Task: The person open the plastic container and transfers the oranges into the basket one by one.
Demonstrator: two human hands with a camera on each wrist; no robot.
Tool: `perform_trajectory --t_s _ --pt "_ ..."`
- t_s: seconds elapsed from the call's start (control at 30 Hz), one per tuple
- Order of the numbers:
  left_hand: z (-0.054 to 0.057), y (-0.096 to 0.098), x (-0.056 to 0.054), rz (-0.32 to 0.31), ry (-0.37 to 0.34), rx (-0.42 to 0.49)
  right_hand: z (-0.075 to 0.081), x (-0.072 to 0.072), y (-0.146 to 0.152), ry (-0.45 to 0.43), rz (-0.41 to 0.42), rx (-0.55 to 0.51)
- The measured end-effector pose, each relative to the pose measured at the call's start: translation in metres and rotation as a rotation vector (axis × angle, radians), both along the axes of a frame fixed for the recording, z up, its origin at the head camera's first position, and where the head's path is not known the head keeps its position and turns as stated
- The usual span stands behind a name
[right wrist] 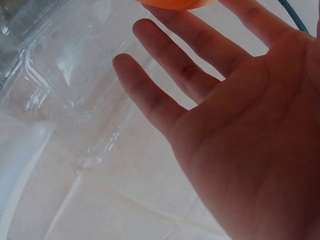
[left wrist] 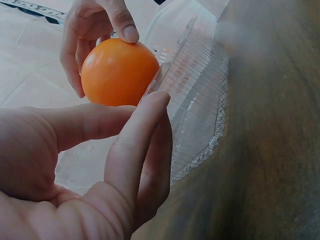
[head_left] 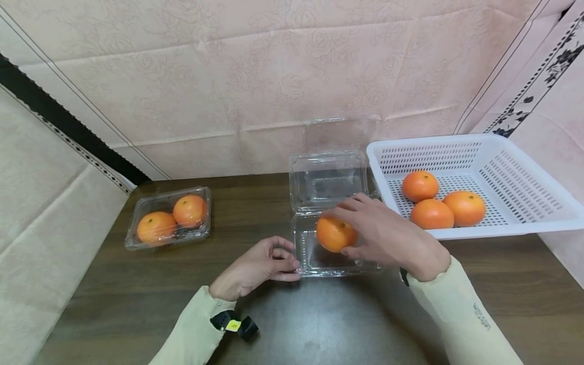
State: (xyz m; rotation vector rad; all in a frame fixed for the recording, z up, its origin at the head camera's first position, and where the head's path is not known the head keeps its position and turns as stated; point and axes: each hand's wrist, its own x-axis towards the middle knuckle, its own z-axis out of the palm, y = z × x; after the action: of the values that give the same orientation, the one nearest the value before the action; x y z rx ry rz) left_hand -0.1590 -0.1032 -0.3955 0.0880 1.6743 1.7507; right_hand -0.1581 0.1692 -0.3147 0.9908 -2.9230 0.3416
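Note:
My right hand [head_left: 383, 235] holds an orange [head_left: 335, 234] over the base of a clear plastic clamshell box [head_left: 315, 263]. In the left wrist view, its thumb and fingers grip the orange [left wrist: 120, 72] from above and the side; the right wrist view shows only the fruit's lower edge, by the fingertips. My left hand [head_left: 262, 266] pinches the near-left rim of the box between thumb and finger, also seen close up in the left wrist view. The box lid [head_left: 328, 180] is folded back, away from me.
Left on the wooden table [head_left: 255, 213] sits a closed clear box [head_left: 169, 243] with two oranges inside. A white perforated basket [head_left: 511, 175] on the right holds several oranges [head_left: 431, 214]. A pale patterned cloth [head_left: 274, 91] hangs behind the table.

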Motion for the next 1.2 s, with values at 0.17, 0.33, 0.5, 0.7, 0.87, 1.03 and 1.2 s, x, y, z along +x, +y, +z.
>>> perform_trajectory --t_s 0.17,0.33,0.5,0.7,0.87,1.03,1.2 --pt "0.000 0.000 0.000 -0.002 0.001 0.001 0.002 0.001 0.002 -0.004 -0.007 -0.005" --pt "0.000 0.000 0.001 -0.007 0.003 0.002 0.003 0.002 0.003 -0.001 -0.015 -0.005" --pt "0.001 0.000 0.001 -0.009 0.001 -0.002 0.005 0.004 0.005 -0.003 -0.028 -0.005" --pt "0.001 0.000 0.000 -0.008 -0.002 -0.010 0.007 0.004 0.007 0.008 -0.042 -0.012" --pt "0.000 0.000 0.000 -0.007 -0.004 -0.013 0.009 0.005 0.008 0.003 -0.060 -0.006" --pt "0.000 0.000 0.000 -0.004 -0.002 -0.014 0.012 0.006 0.010 0.009 -0.068 0.007" --pt "0.000 0.000 0.000 -0.005 0.005 0.005 0.016 0.007 0.013 0.023 -0.085 0.022"
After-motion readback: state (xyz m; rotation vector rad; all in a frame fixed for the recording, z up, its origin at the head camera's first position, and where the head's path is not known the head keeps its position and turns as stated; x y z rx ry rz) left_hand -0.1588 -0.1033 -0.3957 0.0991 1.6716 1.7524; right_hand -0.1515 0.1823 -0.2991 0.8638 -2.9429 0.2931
